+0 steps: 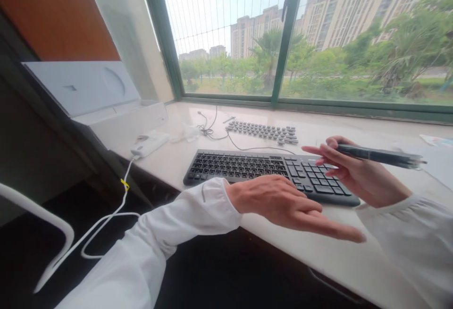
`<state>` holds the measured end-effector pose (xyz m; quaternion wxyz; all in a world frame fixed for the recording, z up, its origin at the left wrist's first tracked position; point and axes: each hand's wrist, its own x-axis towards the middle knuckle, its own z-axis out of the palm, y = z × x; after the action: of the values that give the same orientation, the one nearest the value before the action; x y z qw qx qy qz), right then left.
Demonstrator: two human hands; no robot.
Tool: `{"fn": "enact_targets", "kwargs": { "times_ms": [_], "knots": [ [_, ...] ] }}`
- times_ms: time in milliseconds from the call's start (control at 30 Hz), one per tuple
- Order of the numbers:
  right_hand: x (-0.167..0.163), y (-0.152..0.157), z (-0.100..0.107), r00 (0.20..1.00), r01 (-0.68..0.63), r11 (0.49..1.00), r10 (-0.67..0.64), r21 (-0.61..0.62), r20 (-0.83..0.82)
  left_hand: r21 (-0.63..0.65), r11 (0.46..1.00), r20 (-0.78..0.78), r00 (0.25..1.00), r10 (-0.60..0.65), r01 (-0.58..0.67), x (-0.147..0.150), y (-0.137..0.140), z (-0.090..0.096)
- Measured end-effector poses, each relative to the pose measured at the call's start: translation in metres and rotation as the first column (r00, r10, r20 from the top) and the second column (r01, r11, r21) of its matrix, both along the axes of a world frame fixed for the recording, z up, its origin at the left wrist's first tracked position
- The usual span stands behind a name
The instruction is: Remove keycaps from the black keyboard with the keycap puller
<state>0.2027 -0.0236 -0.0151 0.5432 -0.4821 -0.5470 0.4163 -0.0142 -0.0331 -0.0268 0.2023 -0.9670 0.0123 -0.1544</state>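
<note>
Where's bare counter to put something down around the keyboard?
Free: the strip between keyboard and keycap rows, crossed only by a thin cable; the near edge below the left hand. Crowded: far-left corner with white adapter, cable tangle, open box. Right hand holds a dark flat object.

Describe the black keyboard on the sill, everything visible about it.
The keyboard is black, full-size, seemingly matte plastic, with white-lettered keys and a number pad at its right end. It lies flat on the pale stone-like sill, running at a slant, close to the front edge. A thin dark cable runs from behind it toward the window. The left hand is spread open in front of it, hiding part of its near edge; contact cannot be told. The right hand, holding a dark flat strip, covers its right end.
</note>
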Motion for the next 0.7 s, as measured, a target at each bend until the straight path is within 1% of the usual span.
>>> {"fn": "enact_targets", "kwargs": {
  "times_ms": [33, 67, 100, 133, 167, 233, 267, 333, 367, 400, 433, 467, 500, 533, 567, 600, 633, 667, 700],
  "knots": [
    [0.000, 0.001, -0.001, 0.998, -0.032, 0.999, 0.029, -0.043, -0.059, -0.021, 0.998, 0.012, 0.998, 0.057, -0.057, -0.002, -0.008, 0.002],
    [0.001, 0.003, -0.002, 0.995, -0.041, 0.997, 0.036, -0.061, -0.091, -0.068, 0.992, 0.032, 0.994, 0.105, -0.103, -0.004, -0.017, 0.002],
    [0.001, 0.004, -0.003, 0.995, -0.034, 0.998, 0.028, -0.061, -0.096, -0.142, 0.981, 0.061, 0.988, 0.141, -0.131, -0.005, -0.028, 0.001],
    [0.002, 0.005, -0.004, 0.995, -0.025, 0.999, 0.020, -0.049, -0.094, -0.238, 0.959, 0.101, 0.978, 0.183, -0.155, -0.006, -0.039, -0.003],
    [0.004, 0.007, -0.006, 0.996, -0.020, 0.999, 0.017, -0.036, -0.084, -0.342, 0.924, 0.143, 0.963, 0.230, -0.170, -0.007, -0.050, -0.009],
    [0.006, 0.009, -0.009, 0.999, -0.012, 0.999, 0.011, -0.031, -0.051, -0.501, 0.853, 0.218, 0.932, 0.288, -0.147, -0.009, -0.072, -0.025],
    [0.006, 0.010, -0.010, 1.000, -0.007, 0.999, 0.006, -0.036, -0.031, -0.540, 0.837, 0.253, 0.932, 0.261, -0.088, -0.011, -0.082, -0.033],
    [0.007, 0.011, -0.013, 1.000, 0.005, 0.999, -0.005, -0.048, 0.008, -0.543, 0.840, 0.268, 0.946, 0.185, -0.010, -0.018, -0.099, -0.051],
    [0.006, 0.011, -0.013, 1.000, 0.011, 0.999, -0.010, -0.051, 0.025, -0.546, 0.837, 0.319, 0.933, 0.169, 0.035, -0.023, -0.107, -0.061],
    [0.005, 0.011, -0.014, 0.999, 0.015, 0.999, -0.013, -0.052, 0.040, -0.555, 0.831, 0.380, 0.899, 0.219, 0.032, -0.028, -0.115, -0.072],
    [0.005, 0.011, -0.015, 0.999, 0.018, 0.999, -0.016, -0.051, 0.051, -0.570, 0.821, 0.400, 0.878, 0.264, 0.013, -0.034, -0.123, -0.084],
    [0.004, 0.011, -0.015, 0.998, 0.019, 0.999, -0.016, -0.048, 0.061, -0.618, 0.785, 0.415, 0.828, 0.377, -0.048, -0.040, -0.131, -0.098],
    [0.003, 0.011, -0.015, 0.997, 0.024, 0.999, -0.021, -0.043, 0.072, -0.628, 0.775, 0.430, 0.799, 0.419, -0.068, -0.047, -0.139, -0.114],
    [0.003, 0.011, -0.016, 0.995, 0.043, 0.998, -0.040, -0.035, 0.093, -0.632, 0.770, 0.415, 0.802, 0.430, -0.086, -0.053, -0.146, -0.130],
    [0.003, 0.011, -0.017, 0.987, 0.078, 0.997, -0.075, -0.020, 0.140, -0.626, 0.771, 0.359, 0.836, 0.414, -0.113, -0.059, -0.153, -0.147],
    [0.003, 0.010, -0.018, 0.967, 0.119, 0.993, -0.119, 0.014, 0.225, -0.625, 0.770, 0.340, 0.841, 0.421, -0.133, -0.065, -0.159, -0.164],
    [0.003, 0.010, -0.019, 0.924, 0.164, 0.983, -0.180, 0.077, 0.337, -0.616, 0.777, 0.366, 0.825, 0.431, -0.132, -0.072, -0.163, -0.177],
    [0.004, 0.010, -0.020, 0.855, 0.191, 0.969, -0.244, 0.159, 0.459, -0.581, 0.807, 0.421, 0.809, 0.410, -0.106, -0.078, -0.167, -0.188],
    [0.004, 0.009, -0.022, 0.777, 0.197, 0.948, -0.306, 0.249, 0.550, -0.540, 0.836, 0.477, 0.783, 0.398, -0.096, -0.085, -0.170, -0.194]
  ]
}}
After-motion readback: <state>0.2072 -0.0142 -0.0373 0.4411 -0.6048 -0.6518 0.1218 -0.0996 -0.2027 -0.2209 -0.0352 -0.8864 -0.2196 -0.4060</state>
